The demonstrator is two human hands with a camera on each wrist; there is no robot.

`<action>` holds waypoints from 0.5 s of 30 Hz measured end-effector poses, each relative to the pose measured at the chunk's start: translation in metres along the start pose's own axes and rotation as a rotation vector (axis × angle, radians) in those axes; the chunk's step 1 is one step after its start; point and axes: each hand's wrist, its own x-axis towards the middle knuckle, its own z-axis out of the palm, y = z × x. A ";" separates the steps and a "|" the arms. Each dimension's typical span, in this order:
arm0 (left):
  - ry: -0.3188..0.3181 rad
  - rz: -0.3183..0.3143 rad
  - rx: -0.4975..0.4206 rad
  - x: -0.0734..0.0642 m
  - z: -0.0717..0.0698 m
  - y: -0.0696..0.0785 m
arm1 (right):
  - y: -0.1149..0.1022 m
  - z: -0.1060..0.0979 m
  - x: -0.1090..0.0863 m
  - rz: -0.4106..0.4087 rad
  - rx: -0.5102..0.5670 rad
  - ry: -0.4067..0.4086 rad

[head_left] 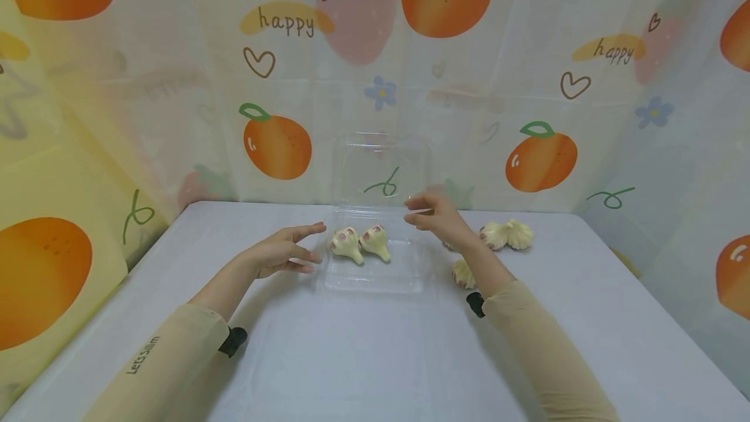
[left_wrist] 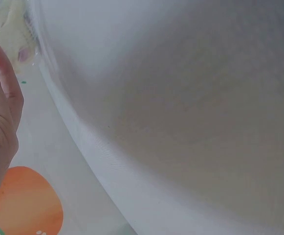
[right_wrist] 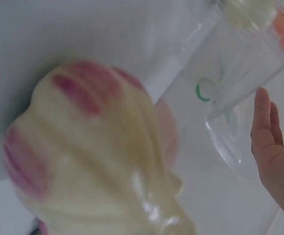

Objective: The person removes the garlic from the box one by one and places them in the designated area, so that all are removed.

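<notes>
A clear plastic clamshell box (head_left: 375, 282) lies on the table with its lid (head_left: 381, 168) raised at the back. Two garlic bulbs (head_left: 347, 245) sit side by side in its tray. My left hand (head_left: 287, 253) is at the box's left side, fingers stretched toward it and holding nothing; whether they touch the wall I cannot tell. At the box's back right corner hovers my right hand (head_left: 436, 217), its fingers loosely extended with nothing between them. In the right wrist view, a purple-marked garlic bulb (right_wrist: 98, 152) looms large near the camera, away from the fingers.
Right of the box, more garlic bulbs (head_left: 508, 234) lie on the white table (head_left: 340, 357), one (head_left: 464, 275) nearer the front and partly behind the right forearm. A fruit-printed curtain (head_left: 457, 83) hangs behind the table's far edge.
</notes>
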 end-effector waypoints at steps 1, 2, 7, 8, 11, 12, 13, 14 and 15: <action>-0.002 0.001 0.001 0.000 0.000 0.000 | 0.000 0.002 0.001 0.002 0.000 -0.004; -0.003 0.002 0.001 0.001 0.000 -0.001 | 0.000 0.005 0.002 0.000 -0.001 -0.008; -0.007 0.004 0.002 0.001 0.000 -0.001 | 0.000 0.014 0.008 0.005 -0.025 -0.025; -0.007 0.001 0.003 0.001 0.000 -0.001 | 0.000 0.016 0.010 0.008 -0.031 -0.026; -0.009 -0.001 0.006 0.000 0.000 -0.001 | 0.000 0.022 0.015 0.012 -0.054 -0.031; -0.009 -0.001 0.007 0.000 0.000 0.000 | -0.001 0.024 0.016 0.014 -0.059 -0.033; -0.009 -0.002 0.008 0.000 0.000 0.000 | 0.000 0.026 0.017 0.011 -0.070 -0.035; -0.011 0.000 0.009 0.000 0.000 0.000 | -0.001 0.028 0.018 0.012 -0.074 -0.037; -0.012 0.001 0.009 0.000 0.000 0.000 | -0.002 0.030 0.019 0.015 -0.080 -0.039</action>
